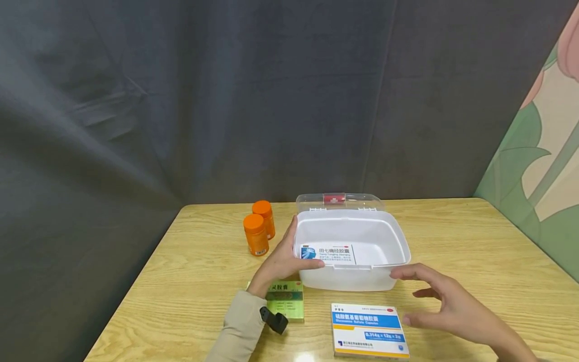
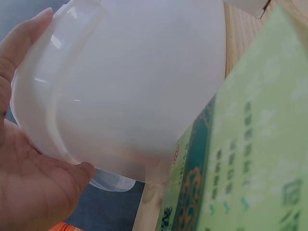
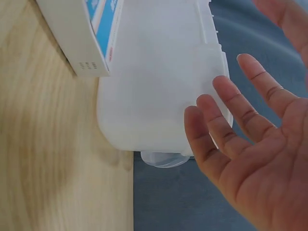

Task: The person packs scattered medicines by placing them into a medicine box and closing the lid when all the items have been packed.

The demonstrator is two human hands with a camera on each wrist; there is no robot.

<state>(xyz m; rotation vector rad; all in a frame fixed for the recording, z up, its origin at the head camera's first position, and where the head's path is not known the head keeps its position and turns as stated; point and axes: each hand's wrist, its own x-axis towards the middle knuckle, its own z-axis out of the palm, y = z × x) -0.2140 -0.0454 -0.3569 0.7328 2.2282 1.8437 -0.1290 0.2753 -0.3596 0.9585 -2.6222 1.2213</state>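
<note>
A white plastic medicine box (image 1: 348,279) stands with its clear lid (image 1: 312,202) swung back. My left hand (image 1: 284,259) grips its left end, with the thumb over the front rim and the other fingers along the side. Inside the box lies a white medicine carton (image 1: 332,254) with a blue picture. My right hand (image 1: 445,304) is beside the box's right front corner, fingers spread and holding nothing; in the right wrist view the palm (image 3: 274,168) shows bare. Between that hand and the table's front lies a blue-and-white medicine carton (image 1: 368,334).
A green medicine carton (image 1: 289,306) lies under my left wrist, partly hidden by it. Two orange-capped bottles (image 1: 256,236) stand left of the box, one behind the other. A dark curtain (image 1: 280,100) hangs behind the wooden table (image 1: 181,286), and a flower-patterned wall (image 1: 543,151) rises at right.
</note>
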